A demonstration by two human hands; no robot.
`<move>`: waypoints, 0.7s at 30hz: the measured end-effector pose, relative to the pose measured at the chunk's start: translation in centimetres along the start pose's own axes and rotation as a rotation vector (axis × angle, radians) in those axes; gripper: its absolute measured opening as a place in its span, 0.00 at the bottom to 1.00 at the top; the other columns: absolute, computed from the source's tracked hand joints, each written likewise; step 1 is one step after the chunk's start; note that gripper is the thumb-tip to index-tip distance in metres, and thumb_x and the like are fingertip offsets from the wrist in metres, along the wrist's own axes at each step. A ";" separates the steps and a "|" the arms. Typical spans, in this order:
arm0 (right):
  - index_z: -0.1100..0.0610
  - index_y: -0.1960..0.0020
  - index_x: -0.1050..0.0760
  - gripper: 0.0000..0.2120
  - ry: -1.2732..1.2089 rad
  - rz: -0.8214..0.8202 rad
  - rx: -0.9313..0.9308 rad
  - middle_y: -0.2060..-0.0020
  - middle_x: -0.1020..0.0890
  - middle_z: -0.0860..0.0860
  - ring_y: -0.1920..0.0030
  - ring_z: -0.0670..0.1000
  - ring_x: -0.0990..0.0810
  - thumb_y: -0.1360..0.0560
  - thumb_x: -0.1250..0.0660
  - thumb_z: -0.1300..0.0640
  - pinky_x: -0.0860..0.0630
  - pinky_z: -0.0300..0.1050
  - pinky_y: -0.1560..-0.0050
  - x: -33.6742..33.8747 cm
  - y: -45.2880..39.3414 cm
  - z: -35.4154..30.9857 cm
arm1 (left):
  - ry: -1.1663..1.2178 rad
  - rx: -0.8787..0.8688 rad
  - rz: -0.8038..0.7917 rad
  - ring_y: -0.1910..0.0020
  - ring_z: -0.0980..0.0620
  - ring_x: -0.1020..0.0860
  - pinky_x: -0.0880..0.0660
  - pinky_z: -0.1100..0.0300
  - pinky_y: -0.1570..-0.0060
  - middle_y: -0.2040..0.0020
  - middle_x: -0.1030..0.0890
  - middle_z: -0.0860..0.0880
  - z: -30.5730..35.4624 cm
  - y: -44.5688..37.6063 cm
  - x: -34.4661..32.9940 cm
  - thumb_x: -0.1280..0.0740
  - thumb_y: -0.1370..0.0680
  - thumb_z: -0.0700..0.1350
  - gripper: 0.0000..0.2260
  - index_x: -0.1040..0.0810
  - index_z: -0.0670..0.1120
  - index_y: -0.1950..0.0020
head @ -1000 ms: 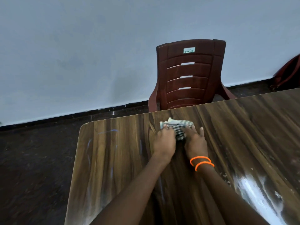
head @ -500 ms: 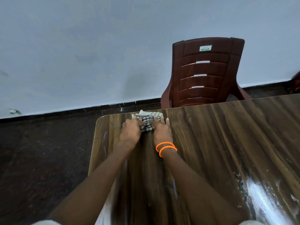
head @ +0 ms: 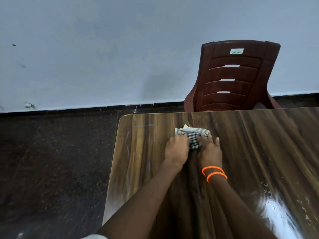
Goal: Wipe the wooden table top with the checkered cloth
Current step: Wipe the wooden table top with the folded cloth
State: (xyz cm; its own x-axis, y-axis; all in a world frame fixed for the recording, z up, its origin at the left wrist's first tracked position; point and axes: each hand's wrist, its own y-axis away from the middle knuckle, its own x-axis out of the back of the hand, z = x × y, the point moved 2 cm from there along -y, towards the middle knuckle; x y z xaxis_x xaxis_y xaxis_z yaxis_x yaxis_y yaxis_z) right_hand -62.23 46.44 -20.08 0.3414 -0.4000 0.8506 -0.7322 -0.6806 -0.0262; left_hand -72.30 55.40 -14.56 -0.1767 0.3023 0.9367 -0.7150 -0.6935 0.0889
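Note:
A bunched black-and-white checkered cloth (head: 193,135) lies on the wooden table top (head: 259,152), a little in from its far edge. My left hand (head: 176,150) presses down on the cloth's left part. Beside it my right hand (head: 209,150), with two orange bangles on the wrist, presses on the right part. Both hands cover the near half of the cloth; its far edge sticks out past my fingers. Faint blue scribbles mark the table near its far left corner.
A dark red plastic chair (head: 236,76) stands behind the table's far edge at the right. The table's left edge (head: 113,161) drops to a dark floor. A bright glare patch (head: 279,214) shows on the near right of the top. A pale wall is behind.
Between the earlier frames the hands and cloth slid left to the table's far left corner. Now they sit further right and a bit nearer me, away from that corner.

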 end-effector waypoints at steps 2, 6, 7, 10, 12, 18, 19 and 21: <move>0.53 0.36 0.23 0.23 0.007 0.018 -0.027 0.32 0.26 0.55 0.27 0.58 0.35 0.28 0.45 0.59 0.50 0.52 0.24 -0.5 -1.1 -1.6 | 0.037 0.029 0.002 0.49 0.40 0.20 0.24 0.48 0.50 0.48 0.20 0.41 -0.5 -0.4 0.5 0.42 0.19 0.42 0.12 0.20 0.45 0.44; 0.56 0.36 0.23 0.26 0.044 -0.062 0.096 0.34 0.24 0.57 0.30 0.62 0.32 0.31 0.46 0.63 0.49 0.55 0.25 -2.6 0.2 -3.5 | 0.039 0.095 0.046 0.48 0.39 0.20 0.24 0.49 0.48 0.46 0.20 0.40 -3.2 2.0 1.1 0.43 0.19 0.41 0.13 0.20 0.45 0.41; 0.57 0.36 0.23 0.26 0.040 -0.073 0.138 0.35 0.23 0.57 0.31 0.63 0.31 0.32 0.45 0.64 0.49 0.54 0.25 -3.1 1.3 -3.9 | 0.040 0.099 0.053 0.49 0.39 0.20 0.23 0.49 0.49 0.46 0.19 0.41 -4.4 2.9 0.8 0.42 0.19 0.42 0.12 0.20 0.46 0.42; 0.58 0.39 0.21 0.24 0.001 -0.057 0.231 0.39 0.20 0.57 0.35 0.64 0.26 0.33 0.41 0.65 0.48 0.53 0.28 -3.3 6.3 -4.6 | 0.061 0.034 0.060 0.45 0.43 0.19 0.22 0.51 0.48 0.39 0.20 0.47 -7.8 6.2 -1.6 0.42 0.22 0.45 0.15 0.19 0.52 0.41; 0.57 0.39 0.21 0.24 -0.037 -0.072 0.250 0.39 0.20 0.55 0.35 0.62 0.26 0.32 0.44 0.61 0.47 0.54 0.28 -2.5 10.4 -4.5 | 0.060 -0.001 0.014 0.39 0.48 0.21 0.22 0.53 0.45 0.36 0.21 0.51 -8.9 9.3 -3.4 0.42 0.24 0.44 0.17 0.19 0.55 0.40; 0.53 0.38 0.22 0.24 -0.052 -0.046 0.152 0.38 0.21 0.51 0.32 0.57 0.28 0.31 0.44 0.60 0.45 0.57 0.27 1.1 18.1 1.4 | 0.087 -0.169 0.007 0.39 0.52 0.21 0.19 0.60 0.53 0.43 0.17 0.54 -1.9 16.9 -4.9 0.45 0.27 0.43 0.19 0.15 0.52 0.48; 0.53 0.38 0.22 0.25 -0.048 -0.025 0.117 0.38 0.21 0.52 0.32 0.57 0.28 0.32 0.43 0.61 0.45 0.58 0.28 1.8 18.2 2.6 | 0.078 -0.193 -0.009 0.38 0.52 0.22 0.19 0.60 0.54 0.42 0.17 0.53 -0.3 16.7 -5.2 0.46 0.27 0.43 0.20 0.16 0.51 0.49; 0.54 0.38 0.22 0.28 -0.003 0.011 0.035 0.38 0.21 0.55 0.32 0.58 0.28 0.36 0.41 0.67 0.43 0.61 0.28 2.8 17.1 4.5 | 0.041 -0.182 -0.041 0.45 0.49 0.18 0.18 0.57 0.56 0.38 0.20 0.50 2.0 14.9 -5.3 0.47 0.24 0.44 0.19 0.17 0.50 0.46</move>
State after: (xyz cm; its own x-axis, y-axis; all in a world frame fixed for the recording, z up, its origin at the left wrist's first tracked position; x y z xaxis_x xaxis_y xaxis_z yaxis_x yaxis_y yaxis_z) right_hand -71.15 30.94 -20.49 0.3353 -0.4098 0.8483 -0.7149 -0.6971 -0.0543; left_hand -80.67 42.18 -17.52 -0.1693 0.3571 0.9186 -0.8321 -0.5512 0.0609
